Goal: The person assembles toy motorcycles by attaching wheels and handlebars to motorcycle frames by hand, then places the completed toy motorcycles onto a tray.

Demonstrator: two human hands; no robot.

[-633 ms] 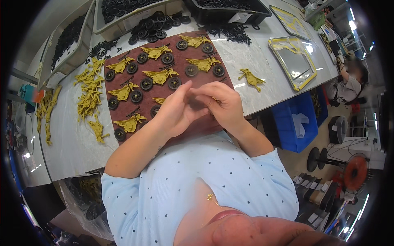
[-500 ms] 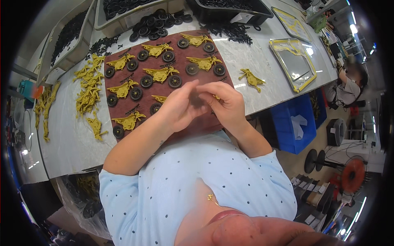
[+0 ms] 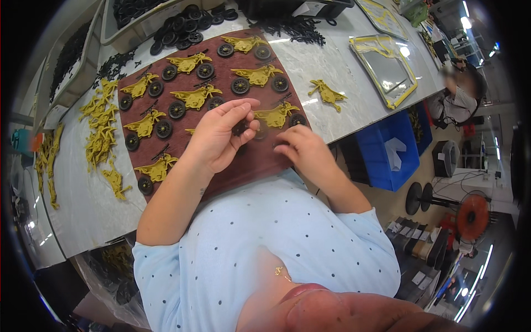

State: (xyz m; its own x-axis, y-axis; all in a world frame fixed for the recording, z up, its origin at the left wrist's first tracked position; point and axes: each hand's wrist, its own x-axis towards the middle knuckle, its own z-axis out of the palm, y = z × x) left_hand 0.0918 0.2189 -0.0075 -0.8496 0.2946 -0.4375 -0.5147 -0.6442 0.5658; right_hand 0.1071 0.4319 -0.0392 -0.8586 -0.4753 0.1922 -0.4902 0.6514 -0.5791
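Note:
Toy motorcycles [image 3: 188,65], with yellow bodies and black wheels, lie in rows on a dark red cloth [image 3: 171,133]. Over the middle of it is my left hand [image 3: 224,133], its fingers curled inward. A dark patch shows between the thumb and fingers, too unclear to name. My right hand [image 3: 310,152] is bent near the cloth's right side, thumb and fingers drawn together around something I cannot make out. Between the hands, a yellow motorcycle [image 3: 274,116] lies with one wheel [image 3: 297,120] next to my right hand; a blurred wheel [image 3: 259,130] is near my left fingers.
Yellow bodies [image 3: 108,122] are heaped left of the cloth, and one loose body [image 3: 327,95] lies right. Black wheels [image 3: 185,25] and small black parts [image 3: 293,30] sit behind, by the bins [image 3: 138,27]. Blue crates [image 3: 390,157] stand below the right edge; another person [image 3: 456,102] sits beyond.
My hands, close together at the fingertips before, have parted; the right one has moved lower. The view has shifted, so the table appears further left and up.

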